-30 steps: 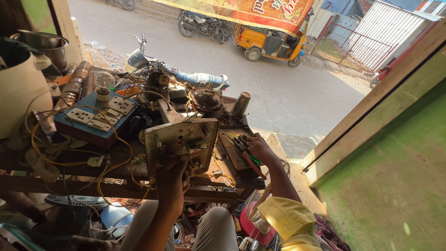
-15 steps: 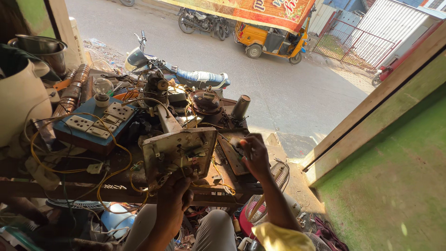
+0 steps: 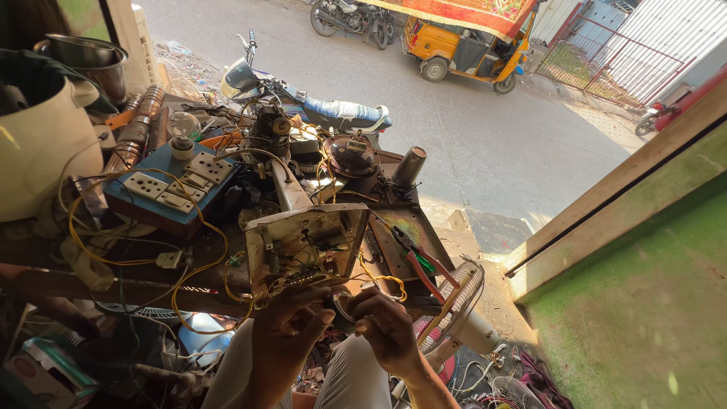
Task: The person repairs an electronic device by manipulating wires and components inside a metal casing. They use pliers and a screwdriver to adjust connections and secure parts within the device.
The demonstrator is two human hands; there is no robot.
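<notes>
Metal panel (image 3: 307,246) held by both hands, left hand (image 3: 284,341) and right hand (image 3: 386,326).

A dull, scuffed metal panel (image 3: 307,246) with bare wiring, held by two hands. Pliers (image 3: 419,261) beside it have glossy red plastic grips. Yellow plastic-coated wire (image 3: 121,261) loops over a rough, worn wooden counter (image 3: 91,284). A matt blue switchboard (image 3: 163,189) carries smooth white plastic sockets. A shiny steel pot (image 3: 79,57) sits behind.
</notes>
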